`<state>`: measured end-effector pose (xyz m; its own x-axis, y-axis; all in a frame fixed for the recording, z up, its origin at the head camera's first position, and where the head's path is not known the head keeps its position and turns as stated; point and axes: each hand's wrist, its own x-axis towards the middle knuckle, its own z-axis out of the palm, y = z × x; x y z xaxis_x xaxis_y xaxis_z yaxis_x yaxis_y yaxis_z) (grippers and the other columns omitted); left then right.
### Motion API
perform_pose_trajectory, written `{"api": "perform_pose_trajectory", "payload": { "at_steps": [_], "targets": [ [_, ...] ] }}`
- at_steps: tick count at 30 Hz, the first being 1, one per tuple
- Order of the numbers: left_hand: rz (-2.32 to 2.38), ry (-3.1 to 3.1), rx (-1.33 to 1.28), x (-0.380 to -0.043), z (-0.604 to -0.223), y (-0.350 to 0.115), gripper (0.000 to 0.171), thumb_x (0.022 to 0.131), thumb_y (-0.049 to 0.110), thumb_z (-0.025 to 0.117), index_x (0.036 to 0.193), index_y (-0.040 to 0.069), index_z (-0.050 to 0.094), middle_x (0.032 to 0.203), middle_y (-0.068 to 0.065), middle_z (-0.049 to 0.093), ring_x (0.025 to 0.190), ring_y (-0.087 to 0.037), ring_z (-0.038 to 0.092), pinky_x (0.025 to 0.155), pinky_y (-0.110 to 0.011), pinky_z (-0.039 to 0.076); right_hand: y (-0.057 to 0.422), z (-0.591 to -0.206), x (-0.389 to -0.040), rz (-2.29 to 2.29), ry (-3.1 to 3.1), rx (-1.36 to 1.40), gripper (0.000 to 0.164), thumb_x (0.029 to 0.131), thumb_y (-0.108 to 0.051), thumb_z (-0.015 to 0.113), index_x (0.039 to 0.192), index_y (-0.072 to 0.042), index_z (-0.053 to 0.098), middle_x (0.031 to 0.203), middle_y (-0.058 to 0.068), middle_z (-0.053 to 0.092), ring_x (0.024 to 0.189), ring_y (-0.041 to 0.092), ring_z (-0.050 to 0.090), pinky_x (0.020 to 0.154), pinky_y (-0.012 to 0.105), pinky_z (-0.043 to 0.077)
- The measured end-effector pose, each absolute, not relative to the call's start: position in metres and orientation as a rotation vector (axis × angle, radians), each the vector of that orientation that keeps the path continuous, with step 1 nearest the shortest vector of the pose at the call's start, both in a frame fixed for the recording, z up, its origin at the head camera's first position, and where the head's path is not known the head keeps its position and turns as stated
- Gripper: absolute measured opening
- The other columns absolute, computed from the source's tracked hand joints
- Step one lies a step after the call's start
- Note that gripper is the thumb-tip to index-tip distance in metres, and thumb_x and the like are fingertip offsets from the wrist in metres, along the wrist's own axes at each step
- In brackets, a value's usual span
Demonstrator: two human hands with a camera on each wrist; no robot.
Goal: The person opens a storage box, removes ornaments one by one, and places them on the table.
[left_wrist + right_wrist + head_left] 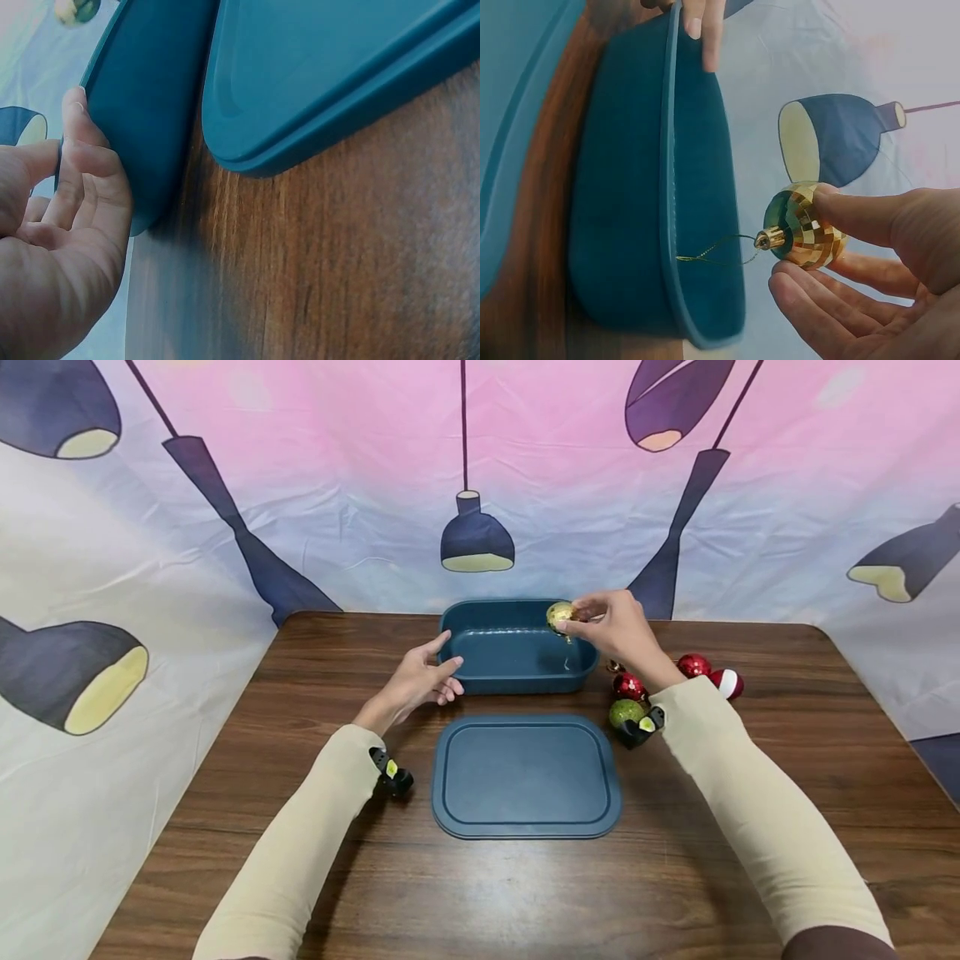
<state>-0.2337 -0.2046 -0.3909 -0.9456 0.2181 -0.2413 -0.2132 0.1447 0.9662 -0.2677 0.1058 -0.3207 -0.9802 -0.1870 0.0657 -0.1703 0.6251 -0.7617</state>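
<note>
In the head view, a dark teal box [517, 683] stands open near the table's back edge. My left hand [416, 681] holds its left end, with fingers at the rim and against the outer wall. Over the right end of the box, my right hand [618, 627] pinches a shiny gold bauble [560, 617] between thumb and fingers. From its cap [769, 239] hangs a thin gold loop of string [712, 249], visible in the right wrist view. The bauble is above the rim, apart from the box.
A flat teal lid [527, 777] lies in front of the box. Right of the box, partly behind my right wrist, are a green glitter bauble [626, 712], red baubles [628, 686] and a red-and-white ornament [727, 683]. A lamp-printed cloth [390, 485] hangs behind the table.
</note>
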Motion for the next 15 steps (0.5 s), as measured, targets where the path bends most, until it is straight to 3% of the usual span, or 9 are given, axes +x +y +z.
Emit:
{"api": "perform_pose_trajectory", "payload": {
  "at_steps": [15],
  "targets": [
    [1.863,2.096,-0.008,-0.234,-0.391,-0.204,0.073,0.105,0.024,0.059,0.164,0.027,0.017,0.073,-0.011,0.069,0.056,-0.014,0.06,0.055,-0.022,0.05,0.151,-0.311,-0.237,-1.307,2.827,-0.306,0.051,0.092,-0.037,0.076,0.129,-0.002,0.067,0.12,0.02,0.069,0.102,0.033,0.069,0.083,0.045,0.055]
  ]
}}
